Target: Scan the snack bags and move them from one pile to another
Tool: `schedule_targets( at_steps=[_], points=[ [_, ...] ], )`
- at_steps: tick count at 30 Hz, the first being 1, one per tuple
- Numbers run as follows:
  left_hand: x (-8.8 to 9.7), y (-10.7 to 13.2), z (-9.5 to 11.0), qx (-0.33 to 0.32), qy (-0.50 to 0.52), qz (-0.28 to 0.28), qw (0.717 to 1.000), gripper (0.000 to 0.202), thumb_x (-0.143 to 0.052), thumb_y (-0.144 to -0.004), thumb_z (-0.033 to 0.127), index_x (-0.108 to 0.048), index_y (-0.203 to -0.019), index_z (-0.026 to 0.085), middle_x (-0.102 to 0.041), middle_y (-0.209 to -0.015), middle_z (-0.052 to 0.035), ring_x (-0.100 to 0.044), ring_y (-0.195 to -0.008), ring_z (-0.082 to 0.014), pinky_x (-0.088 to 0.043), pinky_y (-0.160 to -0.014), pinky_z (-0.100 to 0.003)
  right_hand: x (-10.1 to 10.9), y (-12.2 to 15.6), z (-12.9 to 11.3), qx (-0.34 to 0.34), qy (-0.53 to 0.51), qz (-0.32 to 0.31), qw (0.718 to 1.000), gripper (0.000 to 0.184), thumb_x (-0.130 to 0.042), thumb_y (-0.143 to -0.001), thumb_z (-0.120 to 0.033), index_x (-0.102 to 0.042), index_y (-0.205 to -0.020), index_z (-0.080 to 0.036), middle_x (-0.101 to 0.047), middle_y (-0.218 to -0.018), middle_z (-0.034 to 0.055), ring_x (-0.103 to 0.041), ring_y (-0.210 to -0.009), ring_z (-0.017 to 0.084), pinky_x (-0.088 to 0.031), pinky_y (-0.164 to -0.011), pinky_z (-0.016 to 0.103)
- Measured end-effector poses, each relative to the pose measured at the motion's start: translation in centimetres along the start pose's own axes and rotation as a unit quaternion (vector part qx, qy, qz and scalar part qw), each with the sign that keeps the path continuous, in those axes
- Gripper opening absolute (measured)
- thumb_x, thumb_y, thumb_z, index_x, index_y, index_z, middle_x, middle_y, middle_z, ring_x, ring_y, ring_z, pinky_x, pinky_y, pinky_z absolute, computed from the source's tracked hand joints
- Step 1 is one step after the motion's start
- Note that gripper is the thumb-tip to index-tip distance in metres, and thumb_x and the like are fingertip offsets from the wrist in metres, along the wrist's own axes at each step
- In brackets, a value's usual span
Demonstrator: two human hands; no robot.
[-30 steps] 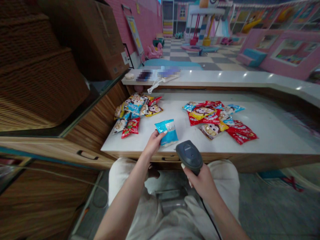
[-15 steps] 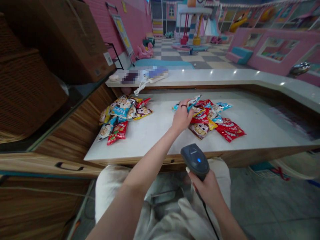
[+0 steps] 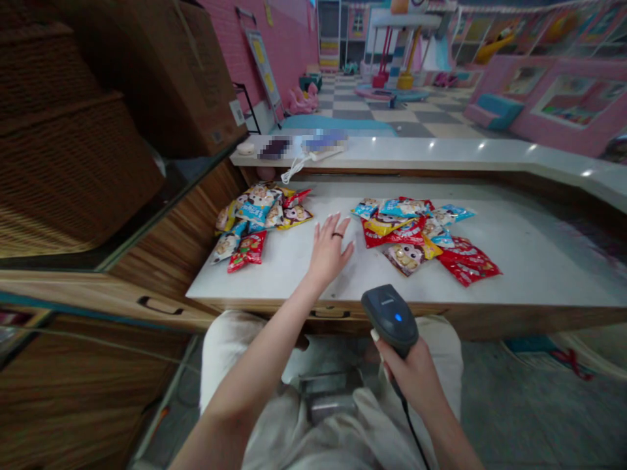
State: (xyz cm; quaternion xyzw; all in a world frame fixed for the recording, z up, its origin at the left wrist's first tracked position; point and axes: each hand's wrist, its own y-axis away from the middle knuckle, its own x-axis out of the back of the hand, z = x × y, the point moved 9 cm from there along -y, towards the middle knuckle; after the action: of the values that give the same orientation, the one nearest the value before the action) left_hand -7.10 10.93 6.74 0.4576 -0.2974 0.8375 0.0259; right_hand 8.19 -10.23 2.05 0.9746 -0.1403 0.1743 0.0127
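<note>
1. The left hand [image 3: 330,251] is fully open, with the fingers spread and the palm turned down, and it has hold of nothing. It is over the white counter top [image 3: 289,287], between two groups of snack bags, but I cannot tell if the palm really touches the top. A dark ring [image 3: 337,235] sits on one finger.
2. The right hand [image 3: 409,372] is closed firmly around the handle of a black barcode scanner [image 3: 390,320]. A small blue light [image 3: 398,318] shines on the scanner, and a thin black cable [image 3: 409,424] goes down from it. The scanner is just above the front edge of the counter, well apart from the bags.
3. The left group of snack bags [image 3: 255,222] lies in a heap, with blue, red and yellow packets overlapping.
4. The right group of snack bags [image 3: 416,238] is spread wider, and it lies near the open hand, mostly red and blue packets.
5. Behind the counter is a higher white ledge [image 3: 441,151] with a white cable [image 3: 294,171] on it — the objects beside the cable are blurred. To the left stand a wicker basket [image 3: 73,150] and a cardboard box [image 3: 166,78].
</note>
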Motion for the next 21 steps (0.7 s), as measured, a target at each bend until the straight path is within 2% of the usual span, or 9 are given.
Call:
schedule_targets(
  at_steps=[3, 5, 7, 9, 12, 15, 19, 21],
  points=[
    [5.4, 5.8, -7.3, 0.084, -0.092, 0.039, 0.991, 0.058, -0.059, -0.103, 0.027, -0.053, -0.159, 0.018, -0.042, -0.175, -0.0174, -0.033, -0.165, -0.0352, -0.019, -0.137, -0.063, -1.4, 0.2, 0.4, -0.01, -0.023, -0.024, 0.999, 0.044, -0.075, -0.087, -0.061, -0.067, -0.064, -0.024, -0.052, -0.04, -0.0023, -0.053, -0.039, 0.019, -0.044, -0.041, 0.027],
    [8.7, 9.0, -11.3, 0.128, -0.152, 0.054, 0.979, 0.057, -0.058, -0.104, 0.03, -0.052, -0.16, 0.022, -0.038, -0.178, -0.0132, -0.029, -0.167, -0.0355, -0.02, -0.136, -0.065, -2.4, 0.3, 0.4, -0.018, -0.027, -0.047, 0.998, 0.043, -0.074, -0.088, -0.06, -0.067, -0.064, -0.024, -0.052, -0.04, -0.0026, -0.049, -0.037, 0.017, -0.042, -0.041, 0.027],
    [10.8, 11.1, -14.1, 0.144, -0.201, 0.043, 0.968, 0.057, -0.057, -0.106, 0.035, -0.05, -0.162, 0.026, -0.031, -0.181, -0.0079, -0.023, -0.169, -0.0352, -0.017, -0.137, -0.065, -3.1, 0.4, 0.0, -0.02, -0.025, -0.065, 0.997, 0.044, -0.074, -0.087, -0.06, -0.065, -0.064, -0.025, -0.053, -0.04, -0.0023, -0.049, -0.037, 0.017, -0.041, -0.041, 0.027],
    [11.9, 12.1, -16.1, 0.151, -0.226, 0.02, 0.962, 0.056, -0.057, -0.107, 0.037, -0.052, -0.162, 0.027, -0.03, -0.181, -0.0062, -0.021, -0.17, -0.0361, -0.016, -0.136, -0.066, -3.6, 0.6, -0.4, -0.019, -0.023, -0.073, 0.997, 0.043, -0.074, -0.088, -0.059, -0.063, -0.063, -0.025, -0.052, -0.04, -0.0024, -0.049, -0.037, 0.017, -0.04, -0.042, 0.027],
    [12.1, 12.2, -17.8, 0.151, -0.22, 0.0, 0.964, 0.05, -0.053, -0.109, 0.036, -0.059, -0.156, 0.024, -0.036, -0.179, -0.0086, -0.025, -0.168, -0.0378, -0.016, -0.135, -0.069, -3.9, 0.9, -0.9, -0.017, -0.029, -0.071, 0.997, 0.041, -0.072, -0.09, -0.053, -0.059, -0.061, -0.026, -0.053, -0.042, -0.0029, -0.049, -0.038, 0.016, -0.04, -0.043, 0.027],
    [11.7, 11.7, -18.0, 0.144, -0.167, 0.018, 0.975, 0.046, -0.05, -0.108, 0.033, -0.066, -0.15, 0.022, -0.042, -0.175, -0.0109, -0.029, -0.167, -0.0386, -0.014, -0.135, -0.069, -4.1, 1.1, -1.0, -0.018, -0.031, -0.073, 0.997, 0.04, -0.072, -0.089, -0.05, -0.057, -0.06, -0.026, -0.053, -0.043, -0.0027, -0.049, -0.038, 0.016, -0.04, -0.042, 0.026],
    [10.9, 11.5, -16.6, 0.145, -0.014, 0.078, 0.986, 0.047, -0.054, -0.104, 0.036, -0.068, -0.147, 0.023, -0.057, -0.165, -0.0112, -0.036, -0.164, -0.0369, -0.013, -0.136, -0.067, -3.8, 1.0, -0.8, -0.017, -0.029, -0.064, 0.997, 0.037, -0.073, -0.087, -0.049, -0.058, -0.061, -0.026, -0.053, -0.042, -0.0032, -0.049, -0.037, 0.016, -0.04, -0.041, 0.027],
    [10.0, 11.5, -15.6, 0.162, 0.107, 0.111, 0.975, 0.048, -0.055, -0.104, 0.044, -0.068, -0.144, 0.022, -0.066, -0.155, -0.012, -0.049, -0.156, -0.0355, -0.024, -0.134, -0.064, -3.9, 1.0, -0.8, -0.015, -0.028, -0.064, 0.997, 0.036, -0.073, -0.087, -0.048, -0.059, -0.062, -0.026, -0.053, -0.042, -0.0035, -0.049, -0.037, 0.016, -0.04, -0.041, 0.027]
  ],
)
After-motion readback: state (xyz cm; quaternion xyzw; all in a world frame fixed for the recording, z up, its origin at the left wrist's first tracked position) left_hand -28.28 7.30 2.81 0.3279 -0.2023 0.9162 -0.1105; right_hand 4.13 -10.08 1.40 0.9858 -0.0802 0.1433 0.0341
